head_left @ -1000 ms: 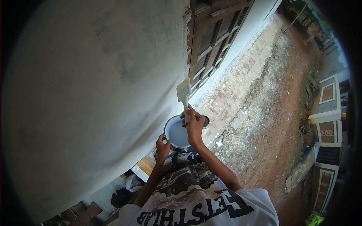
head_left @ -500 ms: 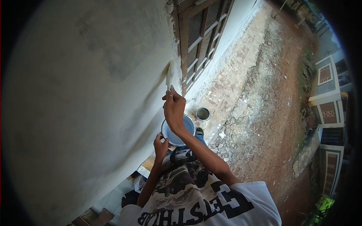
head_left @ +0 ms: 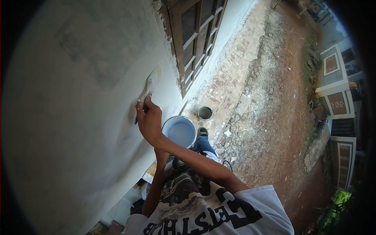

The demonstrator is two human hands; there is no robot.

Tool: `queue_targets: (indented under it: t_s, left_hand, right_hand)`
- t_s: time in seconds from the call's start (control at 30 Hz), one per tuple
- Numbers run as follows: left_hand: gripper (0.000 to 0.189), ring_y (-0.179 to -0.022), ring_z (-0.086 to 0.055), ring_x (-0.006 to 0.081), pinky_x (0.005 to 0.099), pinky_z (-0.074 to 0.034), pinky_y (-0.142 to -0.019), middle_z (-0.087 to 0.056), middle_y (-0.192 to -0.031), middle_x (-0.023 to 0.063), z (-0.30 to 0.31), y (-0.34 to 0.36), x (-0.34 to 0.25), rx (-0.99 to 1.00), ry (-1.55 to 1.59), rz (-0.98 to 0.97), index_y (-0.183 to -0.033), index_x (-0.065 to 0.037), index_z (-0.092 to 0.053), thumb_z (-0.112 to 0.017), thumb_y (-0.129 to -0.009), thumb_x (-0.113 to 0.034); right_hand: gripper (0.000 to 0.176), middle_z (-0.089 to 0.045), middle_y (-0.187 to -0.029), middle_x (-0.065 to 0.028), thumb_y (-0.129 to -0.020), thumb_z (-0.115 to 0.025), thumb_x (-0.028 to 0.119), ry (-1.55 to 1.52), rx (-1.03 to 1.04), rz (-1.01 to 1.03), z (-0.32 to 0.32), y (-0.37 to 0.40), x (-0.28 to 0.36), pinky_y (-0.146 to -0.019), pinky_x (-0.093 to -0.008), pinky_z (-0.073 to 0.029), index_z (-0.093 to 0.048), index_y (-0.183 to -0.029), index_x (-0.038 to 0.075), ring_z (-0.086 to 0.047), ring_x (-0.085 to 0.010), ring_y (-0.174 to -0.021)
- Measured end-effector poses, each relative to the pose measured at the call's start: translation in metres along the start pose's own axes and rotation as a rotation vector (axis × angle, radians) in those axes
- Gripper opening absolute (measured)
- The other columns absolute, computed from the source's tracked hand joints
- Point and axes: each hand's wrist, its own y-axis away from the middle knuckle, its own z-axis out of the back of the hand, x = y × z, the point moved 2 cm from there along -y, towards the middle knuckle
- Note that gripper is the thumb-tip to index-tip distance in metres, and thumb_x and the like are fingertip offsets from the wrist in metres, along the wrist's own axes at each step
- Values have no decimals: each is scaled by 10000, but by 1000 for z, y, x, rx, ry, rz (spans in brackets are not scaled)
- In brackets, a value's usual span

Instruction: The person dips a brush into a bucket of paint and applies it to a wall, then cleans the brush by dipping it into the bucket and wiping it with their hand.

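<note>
My right hand is closed around the handle of a paintbrush, whose pale bristles lie against the white wall, left of the window. Below it my left hand is at the near left side of a bucket of pale, bluish-white paint. The right wrist and forearm cover the left fingers; half a second ago they gripped the bucket's rim. The bucket sits in front of my waist, its far rim in sight.
A brown-framed window with panes adjoins the wall's edge. On the ground stands a smaller pail, beside my shod foot. Broken paving and reddish dirt stretch along the right. A low decorated wall lies beyond.
My right hand has moved left with the brush, away from the window frame and from above the bucket. More of the paint now shows, while my left fingers have become hidden.
</note>
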Motion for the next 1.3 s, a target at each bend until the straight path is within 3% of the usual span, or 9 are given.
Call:
queue_targets:
  t_s: [0.43,0.5,0.57,0.63,0.67,0.8,0.83,1.0,1.3]
  left_hand:
    - [344,-645,-683,238,285,-513,-504,-638,-1037,215,-16,-18,-6,160,44,227,-1159,63,-544,-608,-848,-70]
    - [349,-646,-683,238,284,-516,-503,-635,-1042,216,-16,-24,-11,181,48,264,-1165,64,-541,-603,-846,-65]
    - [351,-646,-683,238,284,-517,-503,-634,-1045,217,-12,-27,-23,193,48,287,-1168,64,-540,-600,-846,-63]
    - [371,-615,-676,228,282,-540,-488,-626,-1058,218,-10,-28,-34,191,503,751,-1168,81,-527,-572,-815,-24]
    - [385,-587,-669,211,282,-553,-472,-629,-1045,208,-8,-29,-35,217,502,782,-1163,99,-515,-555,-792,4]
    - [383,-592,-667,224,290,-567,-483,-622,-962,185,-9,-28,-28,234,493,768,-1181,117,-496,-526,-810,29]
    - [378,-581,-665,213,285,-553,-474,-626,-999,198,-8,-26,-26,219,478,766,-1167,112,-504,-542,-803,16]
    - [380,-562,-659,201,276,-538,-472,-628,-1035,210,0,-32,-39,212,337,710,-1159,105,-509,-557,-798,-1]
    - [397,-562,-659,199,275,-542,-479,-624,-1046,213,-8,-16,-1,165,147,284,-1181,105,-499,-550,-803,-4]
  right_hand:
    - [486,-523,-594,-213,-891,-602,140,36,234,-106,43,38,-33,-553,-364,-444,-468,-1290,-103,-548,-245,-529]
    - [471,-495,-601,-101,-905,-599,154,118,191,-30,65,36,-47,-547,-289,-409,-488,-1310,-59,-427,-99,-571]
    - [443,-567,-636,-212,-890,-607,204,165,126,-137,91,23,-35,-572,-356,-458,-551,-1252,-43,-558,-245,-545]
    - [331,-574,-605,-133,-908,-582,187,56,41,-139,100,0,-52,-534,-331,-458,-606,-1119,-67,-562,-170,-520]
    - [296,-563,-595,-105,-919,-565,173,-18,34,-168,102,-14,-53,-513,-318,-456,-608,-1085,-68,-552,-151,-511]
    - [251,-529,-570,-41,-946,-525,141,-169,82,-137,74,-41,-54,-464,-291,-450,-595,-1080,-60,-535,-119,-486]
    - [275,-502,-553,-52,-944,-529,133,-133,176,-156,66,-37,-52,-474,-299,-435,-567,-1130,-66,-504,-119,-479]
    - [340,-459,-544,-133,-919,-554,115,-21,147,10,41,-3,-52,-503,-329,-403,-521,-1191,-87,-415,-167,-483]
    - [402,-502,-612,-165,-905,-584,128,74,345,-42,48,58,-26,-542,-309,-436,-532,-1245,-81,-463,-133,-544]
